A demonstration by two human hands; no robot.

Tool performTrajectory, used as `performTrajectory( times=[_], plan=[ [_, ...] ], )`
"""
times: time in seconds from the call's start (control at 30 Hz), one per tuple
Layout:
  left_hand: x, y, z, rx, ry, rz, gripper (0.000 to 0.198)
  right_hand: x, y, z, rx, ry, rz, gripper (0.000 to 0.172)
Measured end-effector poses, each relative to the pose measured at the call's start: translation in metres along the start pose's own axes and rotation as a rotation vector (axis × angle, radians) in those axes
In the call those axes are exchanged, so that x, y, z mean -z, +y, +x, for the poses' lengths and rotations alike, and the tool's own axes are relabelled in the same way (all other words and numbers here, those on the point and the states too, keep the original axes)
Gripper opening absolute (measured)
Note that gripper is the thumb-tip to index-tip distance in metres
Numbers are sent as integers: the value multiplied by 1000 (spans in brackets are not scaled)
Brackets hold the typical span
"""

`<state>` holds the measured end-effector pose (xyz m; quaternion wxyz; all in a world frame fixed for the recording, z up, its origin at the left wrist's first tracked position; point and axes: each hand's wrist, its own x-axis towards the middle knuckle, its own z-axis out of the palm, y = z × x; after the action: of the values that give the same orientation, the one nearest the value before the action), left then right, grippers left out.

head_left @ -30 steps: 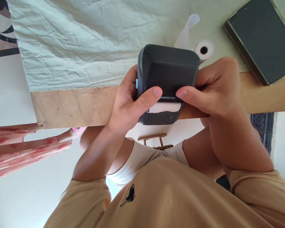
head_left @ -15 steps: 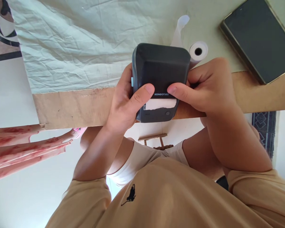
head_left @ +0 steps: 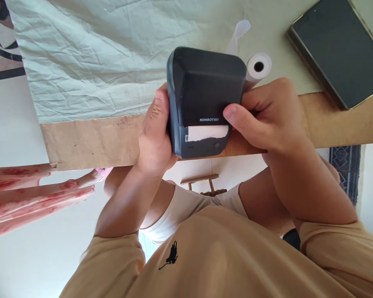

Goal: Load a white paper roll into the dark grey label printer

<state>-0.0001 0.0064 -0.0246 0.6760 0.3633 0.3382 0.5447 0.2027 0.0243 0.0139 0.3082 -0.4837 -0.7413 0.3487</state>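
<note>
A dark grey label printer [head_left: 205,91] marked NIIMBOT is held over the table's near edge, a strip of white paper [head_left: 207,132] showing in its slot. My left hand [head_left: 153,132] grips its left side, thumb lying along that side. My right hand [head_left: 267,116] grips its right side, thumb pressed on the front beside the paper slot. Just behind the printer lies a white paper roll [head_left: 258,66] with a loose tail curling away.
A dark phone [head_left: 338,49] lies face up at the table's far right. A creased pale cloth [head_left: 96,54] covers the table, with bare brown board [head_left: 90,138] along the near edge. A red-patterned fabric [head_left: 25,198] hangs at the lower left.
My left thumb has slid off the printer's front to its left side. The printer has shifted slightly left and up, showing more of its front face.
</note>
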Motion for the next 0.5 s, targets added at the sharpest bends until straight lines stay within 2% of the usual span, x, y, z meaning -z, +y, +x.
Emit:
performTrajectory(
  times=[0.1,0.13,0.23,0.33,0.4,0.47,0.5],
  plan=[
    [-7,10,-6,71,108,50,36,2,4,-1,78,-15,3,74],
    [-7,12,-7,41,143,15,35,4,5,-1,102,-24,13,70],
    [1,7,-9,-20,95,-49,31,7,6,-1,122,-95,45,64],
    [12,-2,-6,-65,85,-79,43,10,7,-1,139,-130,69,60],
    [11,-3,-4,-90,67,-97,47,10,8,0,162,-124,76,60],
    [4,3,-3,-36,69,-75,42,9,8,0,172,-123,64,62],
    [-2,7,-3,57,103,-49,40,8,8,0,187,-106,53,63]
  ],
)
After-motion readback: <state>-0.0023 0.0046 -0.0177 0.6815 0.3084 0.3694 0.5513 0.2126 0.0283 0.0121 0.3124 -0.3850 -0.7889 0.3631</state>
